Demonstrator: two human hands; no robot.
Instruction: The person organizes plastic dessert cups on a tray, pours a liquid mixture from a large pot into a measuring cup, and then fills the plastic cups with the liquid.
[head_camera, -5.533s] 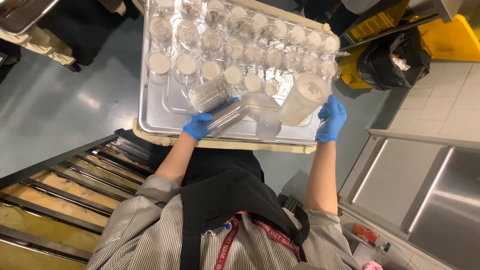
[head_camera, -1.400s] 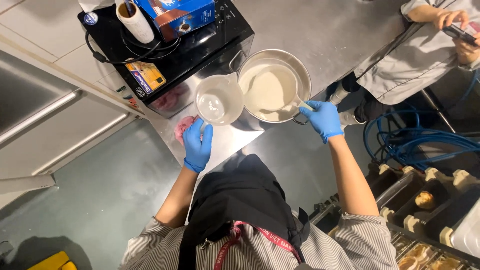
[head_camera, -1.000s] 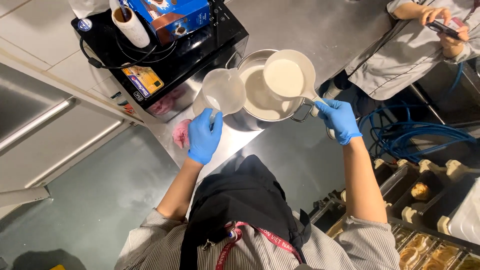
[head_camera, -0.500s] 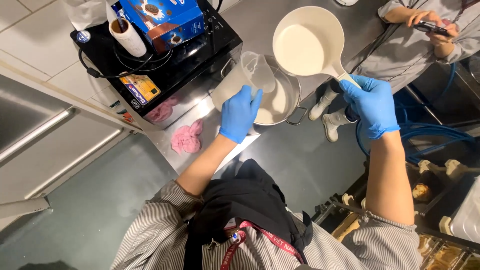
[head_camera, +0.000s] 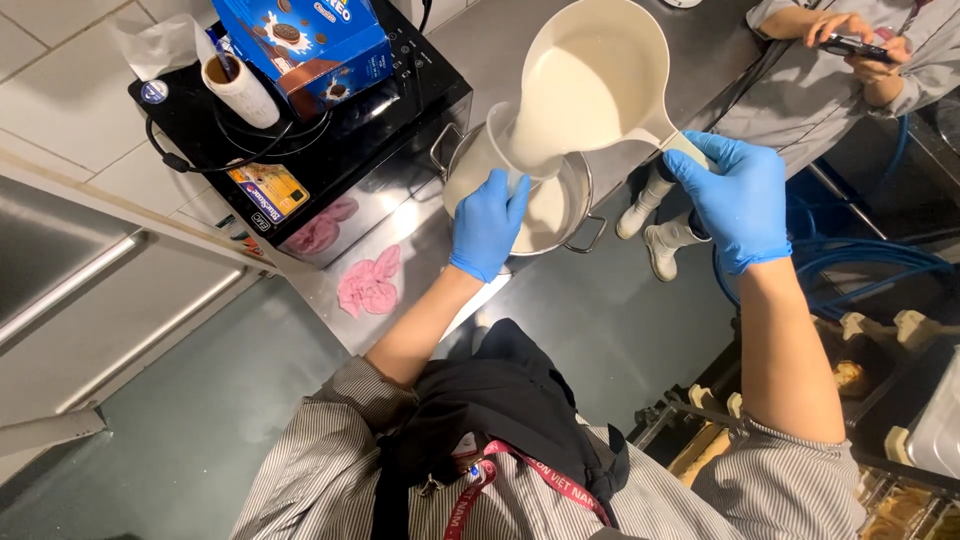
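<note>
Steel counter (head_camera: 690, 60), grey floor (head_camera: 180, 430), tiled wall (head_camera: 60, 90)

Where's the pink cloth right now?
The pink cloth lies on the steel counter, left of the left hand, just below the black appliance.

Found bare steel counter (head_camera: 690, 50) right of and beyond the pot (head_camera: 575, 215), open for a hand. Blocked on the left by a black appliance (head_camera: 340, 150) just beside the pot, topped with a blue box (head_camera: 305, 45) and a paper roll (head_camera: 240, 90). Crowded above the pot by the tilted white ladle (head_camera: 590, 75). Left a pink cloth (head_camera: 368, 283) on the near counter edge.
</note>
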